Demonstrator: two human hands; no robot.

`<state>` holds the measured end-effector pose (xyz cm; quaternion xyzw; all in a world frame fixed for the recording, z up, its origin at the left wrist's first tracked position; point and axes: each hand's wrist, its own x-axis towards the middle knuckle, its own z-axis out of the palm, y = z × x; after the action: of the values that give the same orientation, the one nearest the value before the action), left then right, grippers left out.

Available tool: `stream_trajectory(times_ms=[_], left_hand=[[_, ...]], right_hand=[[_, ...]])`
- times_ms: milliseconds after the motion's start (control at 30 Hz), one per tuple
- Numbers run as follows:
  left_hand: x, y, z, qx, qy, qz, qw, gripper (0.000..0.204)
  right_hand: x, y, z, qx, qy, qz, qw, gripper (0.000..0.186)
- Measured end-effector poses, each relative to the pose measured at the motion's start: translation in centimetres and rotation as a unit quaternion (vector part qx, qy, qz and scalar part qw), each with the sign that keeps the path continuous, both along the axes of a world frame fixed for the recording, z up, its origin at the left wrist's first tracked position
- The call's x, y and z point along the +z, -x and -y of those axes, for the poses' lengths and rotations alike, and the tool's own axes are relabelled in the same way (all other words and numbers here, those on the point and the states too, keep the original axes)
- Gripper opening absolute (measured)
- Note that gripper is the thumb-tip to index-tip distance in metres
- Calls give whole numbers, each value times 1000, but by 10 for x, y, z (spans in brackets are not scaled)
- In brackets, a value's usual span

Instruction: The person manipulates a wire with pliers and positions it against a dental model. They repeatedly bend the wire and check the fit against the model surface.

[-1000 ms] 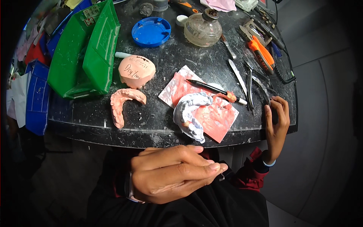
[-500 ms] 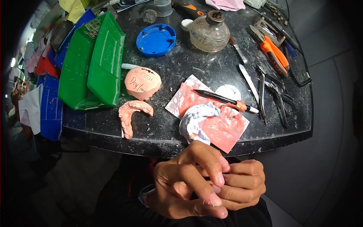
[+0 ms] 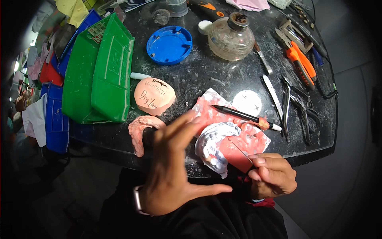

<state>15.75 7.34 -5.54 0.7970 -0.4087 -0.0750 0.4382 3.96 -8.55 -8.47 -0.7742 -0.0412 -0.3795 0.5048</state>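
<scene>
Plaster cast (image 3: 215, 145) lies between both hands.

just beyond our right hand (image 3: 272, 175) we are seeing matt red wax sheet (image 3: 238, 149) and chalky white plaster cast (image 3: 213, 145); past our left hand (image 3: 171, 175) glossy green plastic trays (image 3: 105, 71) are shining on speckled polished stone bench (image 3: 199, 79).

Hands unclasped since 0.5 s ago. Left hand (image 3: 173, 171) now spread flat, fingers pointing to 1 o'clock, lifted over the near table edge and covering part of the pink horseshoe-shaped wax rim (image 3: 140, 129). Right hand (image 3: 272, 175) moved off to 3 o'clock of the left, fingers pinched on a thin metal blade (image 3: 240, 150) whose tip meets the red wax sheet (image 3: 234, 153) beside the white plaster dental cast (image 3: 213, 145).
</scene>
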Motion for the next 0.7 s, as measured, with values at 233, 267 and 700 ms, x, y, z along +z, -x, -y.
stream_trajectory(times_ms=[233, 267, 700], left_hand=[[-21, -2, 5, -36, 48, -39, 997, 98], [-24, -3, 4, -47, 61, -54, 996, 97], [-53, 4, 9, -69, 315, -65, 944, 58]], right_hand=[[-2, -2, 2, 19, 7, -43, 999, 34], [-2, -1, 5, 45, 12, -47, 998, 37], [-5, -5, 9, 100, -26, 51, 993, 29]])
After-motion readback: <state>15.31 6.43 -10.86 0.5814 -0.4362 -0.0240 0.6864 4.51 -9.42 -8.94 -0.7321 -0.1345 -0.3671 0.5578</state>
